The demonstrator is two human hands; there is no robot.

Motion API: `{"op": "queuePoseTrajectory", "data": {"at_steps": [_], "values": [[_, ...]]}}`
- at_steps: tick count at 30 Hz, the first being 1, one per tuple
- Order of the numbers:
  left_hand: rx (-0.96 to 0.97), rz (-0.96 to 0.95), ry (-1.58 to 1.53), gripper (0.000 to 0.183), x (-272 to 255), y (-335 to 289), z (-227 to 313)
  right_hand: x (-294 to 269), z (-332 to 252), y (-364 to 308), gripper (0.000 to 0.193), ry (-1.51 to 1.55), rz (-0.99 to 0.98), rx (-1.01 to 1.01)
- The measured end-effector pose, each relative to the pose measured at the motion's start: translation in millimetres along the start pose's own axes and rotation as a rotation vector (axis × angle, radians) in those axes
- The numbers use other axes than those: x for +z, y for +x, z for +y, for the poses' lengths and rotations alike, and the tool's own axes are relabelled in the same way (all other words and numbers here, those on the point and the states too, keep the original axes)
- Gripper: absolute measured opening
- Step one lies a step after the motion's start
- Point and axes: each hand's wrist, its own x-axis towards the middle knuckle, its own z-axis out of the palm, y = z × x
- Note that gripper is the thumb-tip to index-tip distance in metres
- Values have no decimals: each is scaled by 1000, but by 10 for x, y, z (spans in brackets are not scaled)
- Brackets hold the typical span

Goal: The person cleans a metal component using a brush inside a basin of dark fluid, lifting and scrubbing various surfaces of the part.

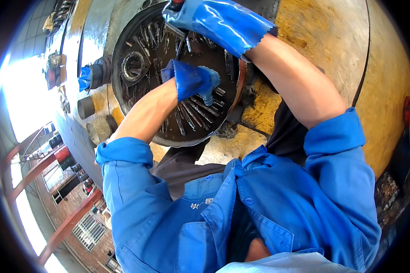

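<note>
Blue rubber gloves point(232, 25) on both hands, slick with shine; bare forearms, sleeves point(125, 152) rolled up. Round dark tub point(117, 91) straight ahead, just beyond the knees. Inside, wet-looking and blackened: narrow strips point(198, 113), fanned out along the lower right, more in a looser spread at the upper left. Flanged ring point(131, 80) also in the tub, lying near its left wall.

Left hand point(206, 84) low over the middle of the tub, fingers pointing down at the lower-right fan. Cannot tell whether pinching a strip or merely touching. Right hand point(181, 19) at the far rim, curled around a red-topped tool point(177, 3); cut off by the upper edge, kind unclear.

Progress, as judged: somewhere midway. Done, apparently: strips spread into rough rows rather than heaped. Left: hard to say; cannot separate handled from unhandled by colour or wetness. All visible strips inside the tub. Ring untouched by either hand at present.
</note>
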Motion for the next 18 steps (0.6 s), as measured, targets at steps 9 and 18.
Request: {"op": "queuePoseTrajectory", "data": {"at_steps": [9,18], "values": [[-68,-54,26,54,-144,-154,160,-12,-10,195,43,-1169,165,-507],[-31,-63,-22,56,-220,-484,76,67,557,363,36,-2623,776,-1338]]}}
